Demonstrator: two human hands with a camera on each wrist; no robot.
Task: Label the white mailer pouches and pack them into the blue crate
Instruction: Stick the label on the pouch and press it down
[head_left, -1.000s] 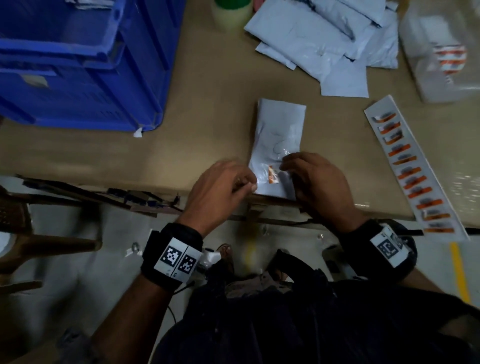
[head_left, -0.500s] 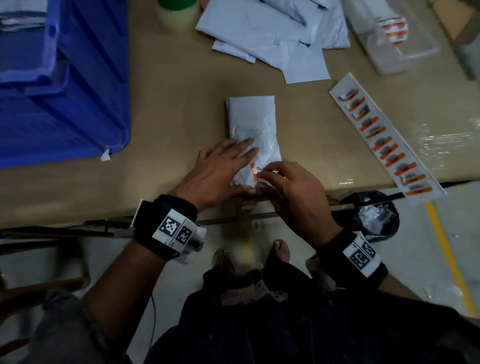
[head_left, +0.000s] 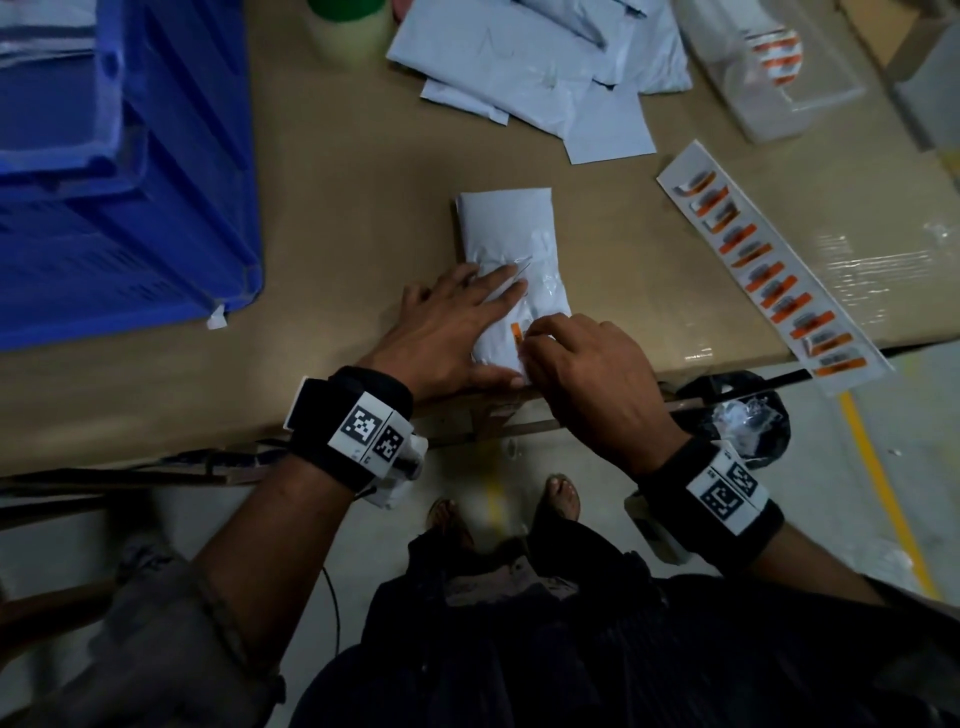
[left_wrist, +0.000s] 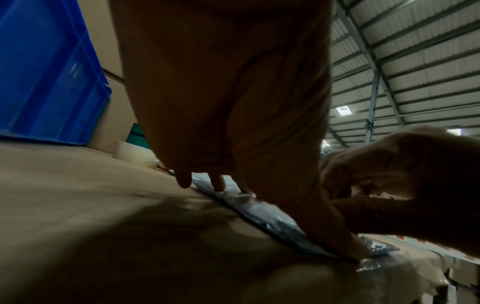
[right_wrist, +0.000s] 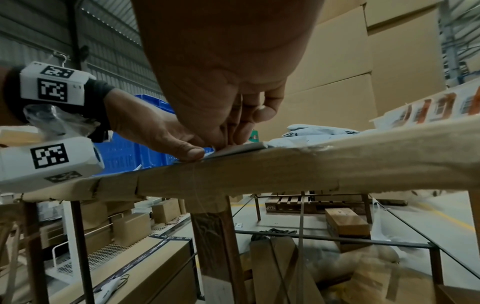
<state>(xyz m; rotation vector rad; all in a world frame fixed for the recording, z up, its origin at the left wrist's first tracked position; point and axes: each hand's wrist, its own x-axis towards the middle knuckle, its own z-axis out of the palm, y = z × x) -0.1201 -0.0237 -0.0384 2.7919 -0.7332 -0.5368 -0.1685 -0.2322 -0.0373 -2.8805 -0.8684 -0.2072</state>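
Pouch (head_left: 506, 244): flat at the desk's (head_left: 322, 218) near edge.
Left hand (head_left: 447, 322): fingers straight, pressing the pouch.
Right hand (head_left: 582, 364): fingers curled; only the head view shows the orange label (head_left: 517, 332) beneath.
Crate (head_left: 130, 171): far left, pouches inside.

It's dim in here; the whole head view is underexposed, and the dark clothing at the bottom sinks almost to black. Light comes from small ceiling lamps (left_wrist: 343, 109) high under the ribbed metal roof. The clear plastic wrap on the brown cardboard-covered table (head_left: 852, 270) catches a pale glare. In the left wrist view the left hand (left_wrist: 223, 86) is a close, soft-focus mass throwing a broad shadow across the tabletop, and the right hand (left_wrist: 405, 181) is smeared with motion blur. Both wrist views bend straight edges near the borders; the bright blue plastic crate (left_wrist: 46, 72) looks bowed.
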